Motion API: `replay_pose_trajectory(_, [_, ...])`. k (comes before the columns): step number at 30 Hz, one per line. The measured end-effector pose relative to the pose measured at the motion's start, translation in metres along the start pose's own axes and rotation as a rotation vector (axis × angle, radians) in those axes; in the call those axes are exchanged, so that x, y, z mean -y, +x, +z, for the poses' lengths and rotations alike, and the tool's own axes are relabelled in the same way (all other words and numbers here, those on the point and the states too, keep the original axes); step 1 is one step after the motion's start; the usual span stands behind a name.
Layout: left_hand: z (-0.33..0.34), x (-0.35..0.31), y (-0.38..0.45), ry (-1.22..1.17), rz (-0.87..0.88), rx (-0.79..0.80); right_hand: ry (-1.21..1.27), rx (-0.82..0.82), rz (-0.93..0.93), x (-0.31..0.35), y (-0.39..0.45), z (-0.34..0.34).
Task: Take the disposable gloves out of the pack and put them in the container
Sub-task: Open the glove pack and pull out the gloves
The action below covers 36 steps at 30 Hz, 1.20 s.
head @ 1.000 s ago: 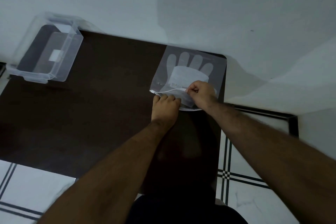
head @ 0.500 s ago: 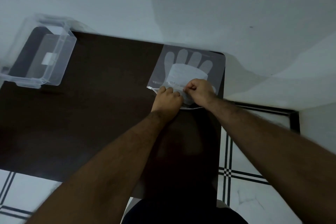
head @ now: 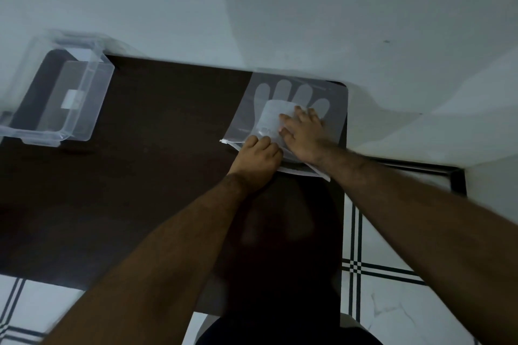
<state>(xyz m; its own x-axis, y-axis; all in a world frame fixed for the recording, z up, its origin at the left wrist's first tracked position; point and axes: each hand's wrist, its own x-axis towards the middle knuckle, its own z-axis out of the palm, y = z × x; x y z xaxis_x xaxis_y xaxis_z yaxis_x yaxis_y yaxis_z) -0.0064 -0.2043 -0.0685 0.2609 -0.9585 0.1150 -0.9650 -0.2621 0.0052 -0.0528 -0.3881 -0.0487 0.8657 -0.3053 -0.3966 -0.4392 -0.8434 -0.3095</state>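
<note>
A dark brown tabletop (head: pixel 145 176) fills the middle of the view, its far edge against a pale wall (head: pixel 280 8), with white floor tiles (head: pixel 392 288) crossed by dark lines beyond its right edge and near-left corner. At the far-left corner of the tabletop stands a clear plastic container (head: pixel 59 92), open at the top, with a small white label showing through its base. At the far-right corner lies the flat, see-through pack (head: pixel 330 98) of disposable gloves (head: pixel 269 92), whose pale finger shapes point toward the wall. The pack's open mouth faces the near edge. The right hand (head: pixel 304 134) reaches into that mouth, fingers spread wide and flat over the gloves and a white paper insert (head: pixel 270 117); whether they grip anything cannot be told. The left hand (head: pixel 258 157) sits just beside it at the pack's near edge, fingers curled down onto the lower lip of the opening, pinning it to the tabletop. The gloves are all inside the pack, well apart from the container.
</note>
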Motion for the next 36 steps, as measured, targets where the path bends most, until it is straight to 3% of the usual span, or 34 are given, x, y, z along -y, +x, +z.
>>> replay_pose_trajectory(3, [-0.002,-0.003,-0.007,-0.025,0.026,-0.027,-0.07,0.131,0.007,0.001,0.009,0.002])
replay_pose_trajectory(22, [-0.003,-0.073,-0.13,-0.165,-0.092,-0.063,-0.219,0.079,-0.091,-0.013,0.033,0.005])
replay_pose_trajectory(29, [-0.017,-0.11,-0.19,-0.197,-0.15,-0.023,-0.188,-0.101,-0.117,0.019,0.001,0.019])
replay_pose_trajectory(36, [-0.023,-0.118,-0.24,-0.168,-0.128,-0.004,-0.131,-0.301,-0.273,0.065,-0.112,0.076])
